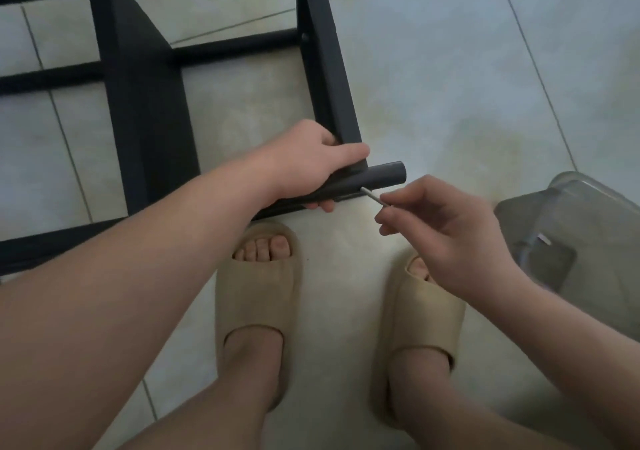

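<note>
- The black frame [152,120] lies on the tiled floor [450,68] in front of the person, its bars and uprights spreading away from the near corner.
- At that near corner of the frame sits the grey tube [384,176] — its round open end sticks out just past the frame's corner post, and the rest runs back along the frame's near edge.
- The left hand [311,165] is clamped on the tube right at the frame's corner: thumb over the top against the post, fingers curled underneath, with one fingertip showing below.
- The right hand [446,227] is just off the same corner, outside the frame, and pinches a thin metal rod [372,196] between thumb and forefinger; the other fingers are loosely bent.
- The rod's far tip meets the underside of the tube beside the frame's corner. I cannot tell whether it sits in a hole or only touches.
- Both feet stand just short of the frame's near edge, in a left slipper [258,297] and a right slipper [420,325] — beige, open-toed.
- A clear plastic box [581,241] sits on the floor well apart from the frame, beyond the right hand.
</note>
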`<state>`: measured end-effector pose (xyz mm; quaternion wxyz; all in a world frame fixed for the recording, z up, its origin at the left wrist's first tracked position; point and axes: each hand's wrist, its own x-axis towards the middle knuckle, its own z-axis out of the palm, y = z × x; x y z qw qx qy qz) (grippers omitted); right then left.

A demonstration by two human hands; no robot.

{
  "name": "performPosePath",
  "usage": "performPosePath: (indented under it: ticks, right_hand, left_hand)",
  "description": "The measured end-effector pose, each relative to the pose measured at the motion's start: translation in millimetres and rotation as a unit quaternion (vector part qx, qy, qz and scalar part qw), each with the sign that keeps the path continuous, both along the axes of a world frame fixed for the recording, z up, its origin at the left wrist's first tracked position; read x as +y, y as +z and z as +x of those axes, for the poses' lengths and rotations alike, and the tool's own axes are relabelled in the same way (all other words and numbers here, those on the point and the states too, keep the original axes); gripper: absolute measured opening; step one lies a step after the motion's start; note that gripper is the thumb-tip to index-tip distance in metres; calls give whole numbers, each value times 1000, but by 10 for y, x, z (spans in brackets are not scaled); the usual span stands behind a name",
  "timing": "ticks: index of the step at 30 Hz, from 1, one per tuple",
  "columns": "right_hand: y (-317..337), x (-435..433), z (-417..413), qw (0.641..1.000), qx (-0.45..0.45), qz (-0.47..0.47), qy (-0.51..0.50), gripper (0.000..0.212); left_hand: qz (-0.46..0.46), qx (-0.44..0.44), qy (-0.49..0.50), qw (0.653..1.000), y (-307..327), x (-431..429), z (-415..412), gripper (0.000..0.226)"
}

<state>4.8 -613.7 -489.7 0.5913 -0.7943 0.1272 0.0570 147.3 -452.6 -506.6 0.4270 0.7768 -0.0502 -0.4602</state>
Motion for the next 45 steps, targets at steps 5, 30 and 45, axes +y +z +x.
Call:
performPosePath:
  ticks: [5,30,45]
  right_hand:
    - [-50,-22,-31,998,14,-46,28,9]
    - [-105,-241,280,994,-33,-104,-20,10]
    - [-91,-77,317,990,67,15,-124,21]
  left_hand:
    - [10,-29,-5,1000,-9,-52,-13,41]
    - [-18,36,10,999,-9,-490,155,40]
    - [-55,47,19,997,-64,-340,86,48]
